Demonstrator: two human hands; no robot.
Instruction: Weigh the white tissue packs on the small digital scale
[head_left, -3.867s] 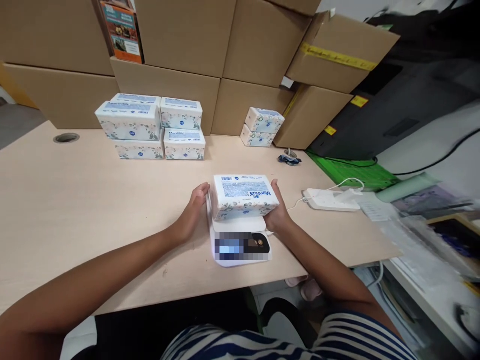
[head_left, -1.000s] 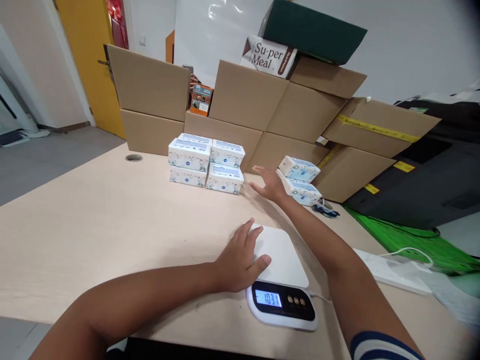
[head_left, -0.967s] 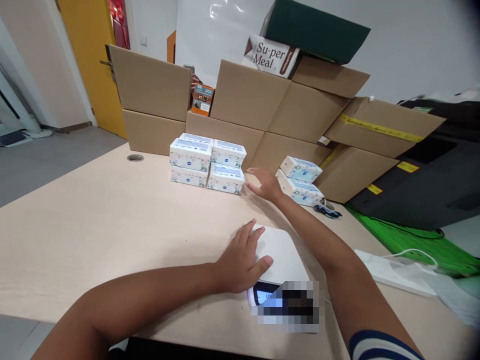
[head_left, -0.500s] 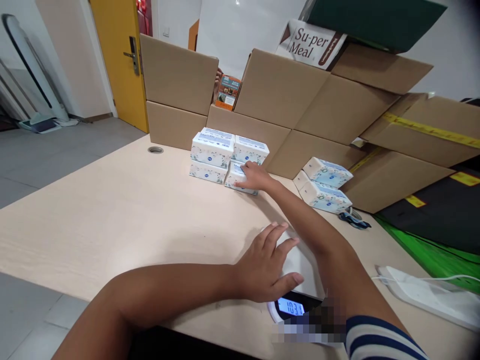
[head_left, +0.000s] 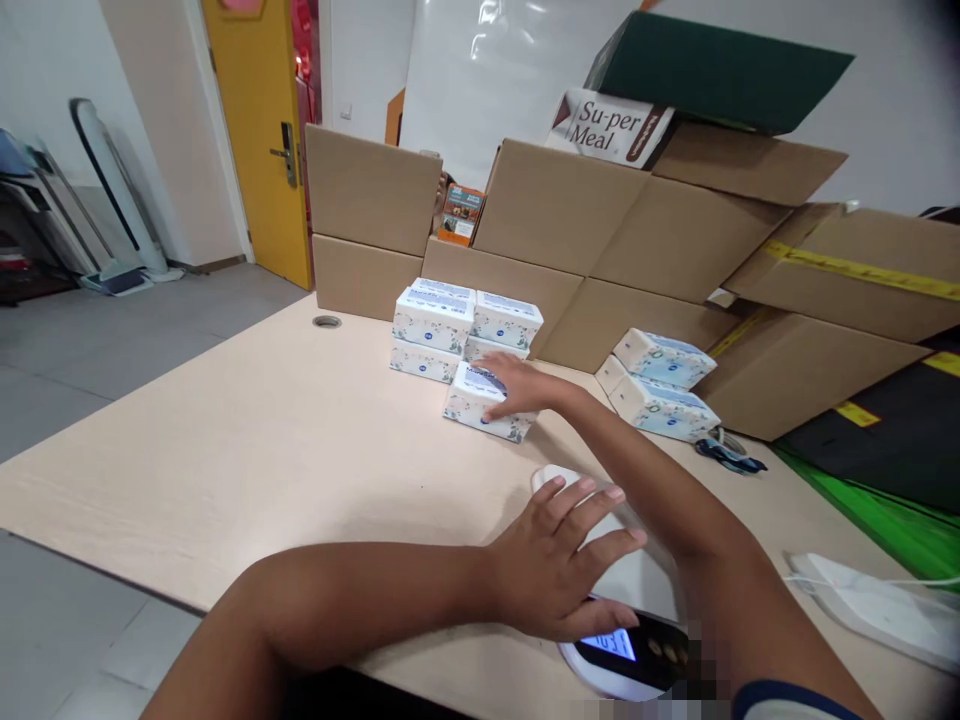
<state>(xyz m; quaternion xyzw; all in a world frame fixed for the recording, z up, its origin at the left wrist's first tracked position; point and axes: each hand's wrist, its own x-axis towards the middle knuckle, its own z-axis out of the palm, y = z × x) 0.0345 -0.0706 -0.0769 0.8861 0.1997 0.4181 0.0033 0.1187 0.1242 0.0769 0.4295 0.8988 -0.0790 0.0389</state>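
My right hand [head_left: 521, 382] reaches across the table with its thumb and fingers around a white tissue pack [head_left: 469, 402] printed with small leaves. This pack sits in front of a block of several similar tissue packs [head_left: 431, 322], stacked two high. Closer to me, my left hand [head_left: 562, 570] is spread open, palm down, over a white digital scale [head_left: 649, 580] and holds nothing. The scale's lit display [head_left: 615, 643] is partly covered by my left thumb. Whether that hand touches the scale I cannot tell.
Two more tissue packs [head_left: 667, 405] are stacked at the right, beside a dark blue strap-like thing [head_left: 731, 457]. Open cardboard boxes [head_left: 574, 205] line the table's back edge. A white power strip [head_left: 877, 605] with a cable lies at the right. A yellow door [head_left: 259, 150] stands beyond.
My right hand has drawn the tissue pack out from the lower row towards me. The left hand stays spread over the scale. The camera view has shifted slightly.
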